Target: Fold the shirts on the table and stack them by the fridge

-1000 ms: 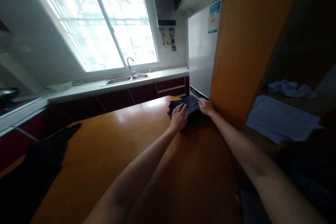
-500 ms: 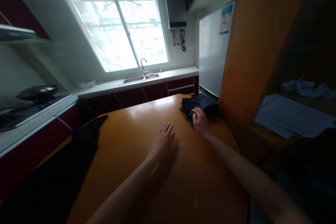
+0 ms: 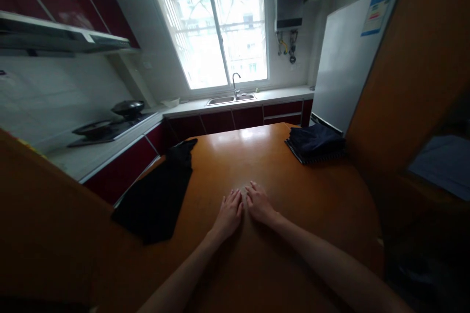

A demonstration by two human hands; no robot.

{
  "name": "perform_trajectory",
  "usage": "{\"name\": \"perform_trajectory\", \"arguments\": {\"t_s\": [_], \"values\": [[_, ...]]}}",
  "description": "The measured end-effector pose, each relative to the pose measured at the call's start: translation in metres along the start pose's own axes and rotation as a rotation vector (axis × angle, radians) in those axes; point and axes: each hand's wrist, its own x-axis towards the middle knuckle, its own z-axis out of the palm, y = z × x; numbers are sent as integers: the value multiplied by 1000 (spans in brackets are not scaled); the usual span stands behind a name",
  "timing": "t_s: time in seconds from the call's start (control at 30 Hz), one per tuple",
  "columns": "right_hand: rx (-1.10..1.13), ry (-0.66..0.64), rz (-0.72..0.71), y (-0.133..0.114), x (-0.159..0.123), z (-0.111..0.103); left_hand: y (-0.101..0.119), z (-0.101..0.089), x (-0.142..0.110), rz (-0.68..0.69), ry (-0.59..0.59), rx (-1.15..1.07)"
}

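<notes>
Both of my hands rest on the brown wooden tabletop [image 3: 235, 156], close together near its middle. My left hand [image 3: 230, 211] lies palm down with its fingers stretched forward, holding nothing. Just to its right, my right hand [image 3: 260, 202] lies flat as well, fingers extended and angled inward. On the table's right side sits a folded stack of dark cloth [image 3: 316, 143], apart from my hands. A black garment [image 3: 157, 195] is spread along the left edge, its far end bunched up.
A counter with a sink [image 3: 230, 100] runs under the window. At the left stand a stove with a black pan [image 3: 93, 128] and a lidded wok [image 3: 128, 106]. A white refrigerator [image 3: 340, 63] stands behind the dark stack. Wooden panels flank both sides.
My right hand has left the dark cloth stack and come down on the table beside my left hand. My left hand has lowered onto the tabletop. The view has turned left.
</notes>
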Motion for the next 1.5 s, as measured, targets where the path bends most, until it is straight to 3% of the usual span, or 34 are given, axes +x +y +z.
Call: {"name": "perform_trajectory", "arguments": {"t_s": [0.3,0.83,1.13,1.5], "values": [[-188,-142,-157,-7,-25,7,2,9,-8,51,3,65],[-141,-142,-172,0,-22,5,2,1,-12,59,-28,17],[-112,-116,-182,18,-24,15,8,-3,-21,84,-17,-78],[-255,-64,-280,33,-25,23,-10,-9,-22,187,25,-98]]}}
